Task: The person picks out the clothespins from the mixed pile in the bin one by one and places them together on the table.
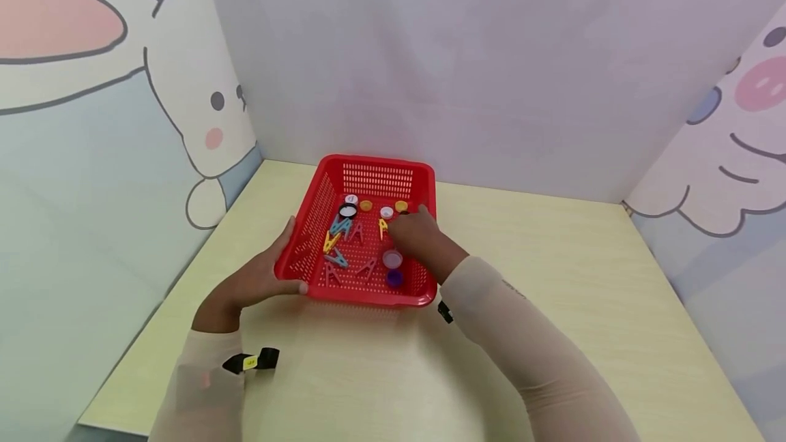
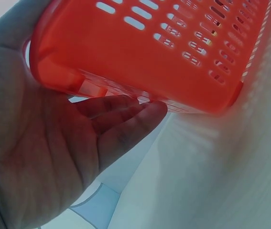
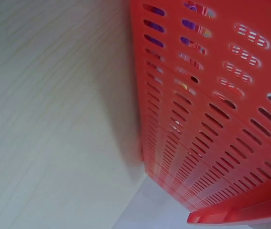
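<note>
A red plastic basket [image 1: 372,297] with slotted walls stands on the table. My left hand [image 1: 260,278] grips its near left corner, the thumb along the front rim and the fingers against the outside of the left wall [image 2: 92,43]. My right hand [image 1: 417,234] reaches over the right wall [image 3: 211,114] into the basket, knuckles up, its fingertips hidden. Beside it lie a yellow clothespin [image 1: 383,228] and a white bottle cap [image 1: 387,212]; something black shows at its far side. I cannot tell whether the right fingers pinch anything.
Several blue clothespins [image 1: 336,259], red clothespins [image 1: 367,269] and another yellow clothespin [image 1: 331,242] lie inside the basket. A black-rimmed cap [image 1: 347,211], a clear cap [image 1: 392,259] and a purple cap [image 1: 395,278] lie among them. Behind the pale wooden table [image 1: 552,278] rises a white wall [image 1: 479,74].
</note>
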Demonstrator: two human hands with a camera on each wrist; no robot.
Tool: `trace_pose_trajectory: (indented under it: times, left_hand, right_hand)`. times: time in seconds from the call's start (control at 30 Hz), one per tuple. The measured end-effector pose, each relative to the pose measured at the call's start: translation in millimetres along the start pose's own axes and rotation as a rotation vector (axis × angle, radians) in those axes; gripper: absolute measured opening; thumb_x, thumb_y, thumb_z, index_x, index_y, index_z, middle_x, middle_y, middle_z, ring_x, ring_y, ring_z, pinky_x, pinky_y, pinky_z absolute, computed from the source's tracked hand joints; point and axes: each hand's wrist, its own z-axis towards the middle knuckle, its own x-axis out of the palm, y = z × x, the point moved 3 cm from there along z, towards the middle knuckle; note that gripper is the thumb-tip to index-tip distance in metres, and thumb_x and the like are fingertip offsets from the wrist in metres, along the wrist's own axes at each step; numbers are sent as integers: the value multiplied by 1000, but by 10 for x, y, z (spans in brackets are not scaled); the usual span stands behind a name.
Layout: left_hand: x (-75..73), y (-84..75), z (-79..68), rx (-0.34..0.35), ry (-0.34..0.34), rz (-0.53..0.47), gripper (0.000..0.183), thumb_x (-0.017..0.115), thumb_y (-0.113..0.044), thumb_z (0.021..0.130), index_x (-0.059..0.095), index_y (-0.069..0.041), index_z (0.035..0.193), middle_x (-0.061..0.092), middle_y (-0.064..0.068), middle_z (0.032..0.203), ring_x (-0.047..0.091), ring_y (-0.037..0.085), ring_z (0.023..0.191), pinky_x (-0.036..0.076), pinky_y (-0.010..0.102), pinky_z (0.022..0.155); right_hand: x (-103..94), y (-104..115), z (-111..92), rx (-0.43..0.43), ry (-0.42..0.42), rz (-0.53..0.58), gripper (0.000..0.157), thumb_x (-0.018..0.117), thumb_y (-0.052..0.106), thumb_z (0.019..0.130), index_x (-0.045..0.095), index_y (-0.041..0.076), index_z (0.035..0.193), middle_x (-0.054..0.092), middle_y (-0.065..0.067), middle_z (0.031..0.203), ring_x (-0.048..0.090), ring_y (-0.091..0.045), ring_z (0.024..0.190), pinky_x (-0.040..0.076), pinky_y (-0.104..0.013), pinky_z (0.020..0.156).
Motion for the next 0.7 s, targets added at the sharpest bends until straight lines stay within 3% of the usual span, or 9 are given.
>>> trace_pose_trajectory:
  times: [0.17,0.33,0.4,0.53,0.7]
  left_hand:
    - [-4,22,19,8,3,-10,139,92,-35,85,-13,-29,176,36,22,167,54,43,138,68,38,91]
    - [-12,36,24,8,3,-3,139,92,-35,86,-13,-29,176,36,22,168,54,43,138,68,38,91]
    - [-13,36,22,8,3,-6,138,92,-34,86,-13,-29,176,36,21,168,53,43,138,68,38,91]
    - [-10,29,22,20,5,-16,137,91,-32,86,-13,-29,176,35,22,168,53,44,139,68,37,91]
    - [1,25,28,30,14,-30,136,91,-31,87,-12,-31,176,36,22,168,53,44,139,68,37,91]
  right_hand:
    - [7,17,-1,-32,12,-69,58,101,29,76,80,25,130,81,3,112,66,-21,104,58,-49,114]
    - [17,-10,-6,47,27,116,56,101,27,76,79,26,128,77,3,111,65,-23,109,63,-53,104]
    - [13,-10,-3,44,26,125,56,101,27,76,79,26,128,76,3,110,65,-23,108,62,-53,107]
    - [-3,4,17,-16,15,30,59,102,30,74,80,27,128,79,4,108,67,-19,102,56,-52,116]
    - [-23,-5,15,1,17,90,57,100,30,76,79,24,129,78,2,108,70,-20,99,60,-54,111]
